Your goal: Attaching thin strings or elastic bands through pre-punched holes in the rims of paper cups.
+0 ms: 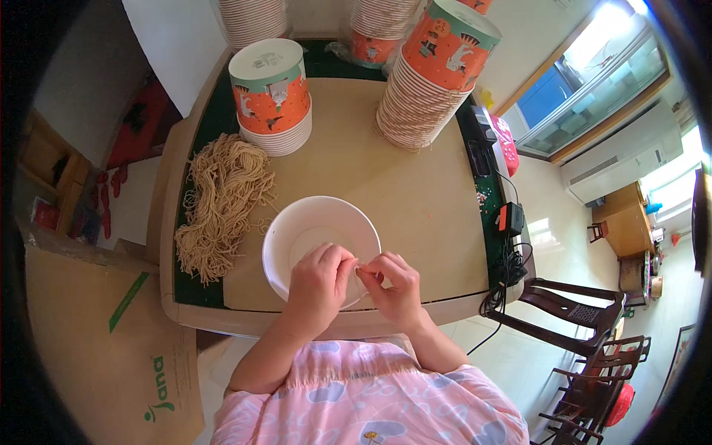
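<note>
An open white paper bucket (285,237) stands near the table's front edge, its mouth facing up. Over its near right side my two hands meet, fingertips pinched almost together. My left hand (319,282) is closed, thumb against the fingers. Just right of it, my right hand (393,285) is pinched closed too. A tiny pale bit shows between the fingertips, too small to name; they partly cover the bucket's near rim. To the left of the bucket lies a loose heap of beige strings (222,200), a few strands trailing toward it.
Nested orange-and-green paper buckets stand upside down in a short stack (271,111) and a taller one (430,81), with more behind. A power strip (482,141) and black cables (508,263) line the right edge. A cardboard box (104,334) is at left, a dark wooden chair (578,311) at right.
</note>
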Demonstrator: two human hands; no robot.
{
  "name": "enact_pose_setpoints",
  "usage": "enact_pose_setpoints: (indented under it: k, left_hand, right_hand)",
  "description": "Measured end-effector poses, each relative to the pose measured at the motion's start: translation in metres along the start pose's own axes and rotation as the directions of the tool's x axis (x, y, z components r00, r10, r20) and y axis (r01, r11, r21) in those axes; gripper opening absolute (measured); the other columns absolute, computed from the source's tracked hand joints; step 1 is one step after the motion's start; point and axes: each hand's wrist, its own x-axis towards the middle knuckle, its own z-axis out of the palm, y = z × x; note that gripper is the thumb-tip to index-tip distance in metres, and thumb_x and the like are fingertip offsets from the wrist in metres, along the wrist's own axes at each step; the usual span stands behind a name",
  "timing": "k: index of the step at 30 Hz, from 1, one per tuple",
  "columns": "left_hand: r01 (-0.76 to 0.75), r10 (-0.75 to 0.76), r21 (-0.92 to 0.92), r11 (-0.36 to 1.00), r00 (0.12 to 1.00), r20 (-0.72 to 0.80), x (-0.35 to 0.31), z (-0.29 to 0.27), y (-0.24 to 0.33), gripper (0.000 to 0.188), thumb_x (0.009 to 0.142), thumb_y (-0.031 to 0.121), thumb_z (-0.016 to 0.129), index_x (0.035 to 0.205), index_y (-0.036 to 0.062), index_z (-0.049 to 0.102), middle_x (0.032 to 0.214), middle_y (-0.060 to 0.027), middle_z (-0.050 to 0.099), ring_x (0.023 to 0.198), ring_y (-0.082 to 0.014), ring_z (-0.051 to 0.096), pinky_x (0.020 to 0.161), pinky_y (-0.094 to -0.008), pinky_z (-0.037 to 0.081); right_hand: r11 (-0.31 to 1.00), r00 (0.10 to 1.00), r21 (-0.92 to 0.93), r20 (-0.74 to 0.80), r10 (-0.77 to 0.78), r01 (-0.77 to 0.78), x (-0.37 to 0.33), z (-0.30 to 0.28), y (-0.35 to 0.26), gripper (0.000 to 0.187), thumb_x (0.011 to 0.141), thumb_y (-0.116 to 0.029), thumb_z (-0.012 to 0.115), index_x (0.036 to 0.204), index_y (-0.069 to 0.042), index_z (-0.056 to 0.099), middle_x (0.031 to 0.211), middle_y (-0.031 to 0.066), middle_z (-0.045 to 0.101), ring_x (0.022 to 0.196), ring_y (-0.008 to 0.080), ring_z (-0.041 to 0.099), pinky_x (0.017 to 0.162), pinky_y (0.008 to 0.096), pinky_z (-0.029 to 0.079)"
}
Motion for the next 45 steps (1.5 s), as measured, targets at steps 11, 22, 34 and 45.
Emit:
enact_pose_setpoints:
  k: [11, 22, 34, 45]
  left_hand:
    - [0.056, -0.055, -0.036, 0.998, 0.998, 0.024, 0.002, -0.003, 0.0, 0.01, 0.084, 0.006, 0.062, 0.082, 0.0025, 0.054, 0.075, -0.012, 0.057, 0.071, -0.0317, 0.057, 0.062, -0.0408, 0.045]
    - [0.172, -0.165, -0.308, 0.936, 0.985, 0.049, 0.002, -0.006, 0.015, 0.009, 0.083, 0.006, 0.065, 0.085, 0.0003, 0.058, 0.079, -0.0099, 0.059, 0.067, -0.0221, 0.059, 0.06, -0.032, 0.049]
    - [0.505, -0.258, -0.599, 0.622, 0.854, 0.452, -0.001, -0.002, -0.001, 0.009, 0.089, 0.009, 0.06, 0.085, 0.0006, 0.058, 0.077, -0.0019, 0.059, 0.066, -0.0075, 0.051, 0.061, -0.0236, 0.045]
    - [0.587, -0.143, -0.77, 0.249, 0.809, 0.57, 0.004, -0.018, -0.007, 0.011, 0.09, 0.012, 0.058, 0.088, 0.0013, 0.059, 0.081, -0.0041, 0.061, 0.076, -0.0093, 0.055, 0.072, -0.0243, 0.046]
  right_hand:
    - [0.996, 0.995, 0.002, 0.04, 0.088, -0.088, 0.003, -0.01, -0.009, 0.009, 0.077, 0.002, 0.07, 0.082, -0.001, 0.064, 0.078, 0.0056, 0.061, 0.059, 0.0113, 0.051, 0.055, 0.0243, 0.042]
    - [0.972, 0.987, 0.168, 0.033, 0.159, -0.163, 0.01, -0.022, -0.007, 0.011, 0.076, 0.005, 0.07, 0.084, 0.0, 0.064, 0.083, 0.0041, 0.062, 0.064, 0.0096, 0.052, 0.059, 0.0221, 0.042]
    - [0.981, 0.999, 0.191, 0.015, -0.036, 0.032, 0.006, -0.024, 0.004, 0.014, 0.074, 0.009, 0.069, 0.085, 0.0, 0.065, 0.085, 0.0078, 0.059, 0.077, 0.0157, 0.057, 0.066, 0.0253, 0.046]
    - [0.992, 0.991, 0.033, -0.067, -0.117, 0.12, -0.007, -0.016, 0.027, 0.017, 0.074, 0.01, 0.068, 0.087, 0.0, 0.063, 0.086, 0.01, 0.06, 0.079, 0.0209, 0.059, 0.07, 0.0284, 0.047]
